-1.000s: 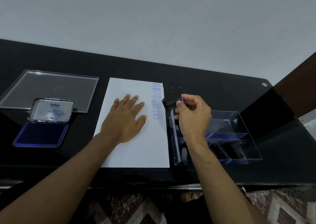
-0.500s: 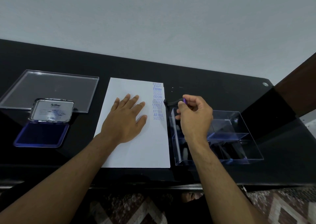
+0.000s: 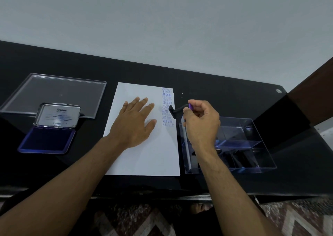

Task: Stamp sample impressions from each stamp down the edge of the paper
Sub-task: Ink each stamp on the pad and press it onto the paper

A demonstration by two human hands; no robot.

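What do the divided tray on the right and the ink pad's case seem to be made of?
Divided tray: clear, glossy, hard plastic, likely acrylic; the dark table and its partitions show through the walls. Ink pad case: the open lid looks like silvery metal with a bright rim and printed label, though it may be plastic; the pad is matte blue.

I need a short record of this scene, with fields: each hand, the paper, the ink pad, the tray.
left hand: flat on the paper, fingers straight
right hand: pinches the stamp beside the paper's right edge
paper: white; blue impressions down the right edge, FRAGILE, AIR MAIL and SAMPLE readable
ink pad: open, blue, left of the paper
tray: clear, with compartments, right of the paper
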